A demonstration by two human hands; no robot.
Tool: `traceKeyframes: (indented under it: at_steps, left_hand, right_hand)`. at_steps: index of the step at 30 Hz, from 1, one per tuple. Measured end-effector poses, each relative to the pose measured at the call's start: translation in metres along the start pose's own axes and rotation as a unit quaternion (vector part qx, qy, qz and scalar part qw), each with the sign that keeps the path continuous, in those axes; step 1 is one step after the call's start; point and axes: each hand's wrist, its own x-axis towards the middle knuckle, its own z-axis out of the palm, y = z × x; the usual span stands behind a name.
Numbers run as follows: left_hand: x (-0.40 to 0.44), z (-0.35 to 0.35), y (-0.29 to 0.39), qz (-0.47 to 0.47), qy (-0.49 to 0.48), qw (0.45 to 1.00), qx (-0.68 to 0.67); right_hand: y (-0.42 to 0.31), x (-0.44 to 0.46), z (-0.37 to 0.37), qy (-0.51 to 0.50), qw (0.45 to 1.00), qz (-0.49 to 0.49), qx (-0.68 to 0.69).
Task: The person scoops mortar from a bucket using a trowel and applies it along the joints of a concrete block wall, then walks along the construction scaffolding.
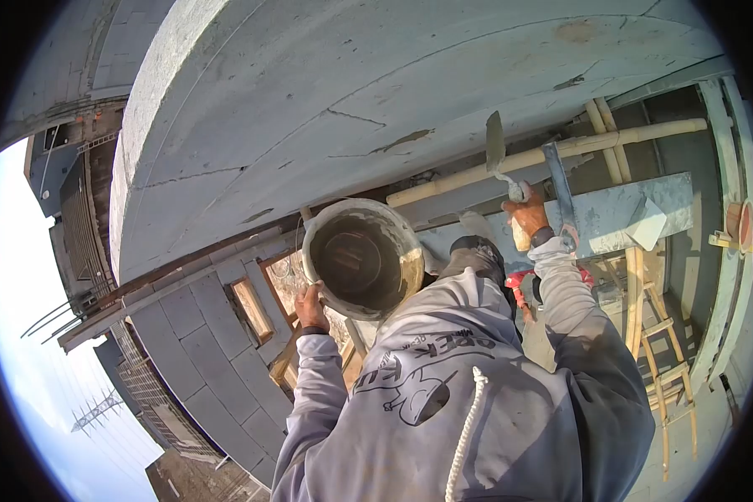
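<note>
"Bucket (397, 240) and trowel (495, 142), seen in our head view: where do we hold them?"

"Our left hand (312, 309) pinches the bucket's rim in its fingers, in front of us, near the grey wall (309, 92)."

"And our right hand (529, 216)?"

"Its fingers wrap the trowel's handle, blade pointing toward the wall; we cannot tell whether the two touch."
</note>
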Motion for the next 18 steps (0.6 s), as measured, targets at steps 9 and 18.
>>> traceKeyframes:
  at_steps: [9,18]
  left_hand:
    - [-0.006,0.014,0.007,0.175,-0.029,0.980,-0.093]
    - [0.003,0.013,0.031,0.230,-0.073,0.966,-0.093]
  right_hand:
    - [-0.152,-0.074,0.015,-0.180,0.847,-0.342,-0.364]
    - [-0.173,-0.090,0.204,-0.148,0.535,-0.455,-0.696]
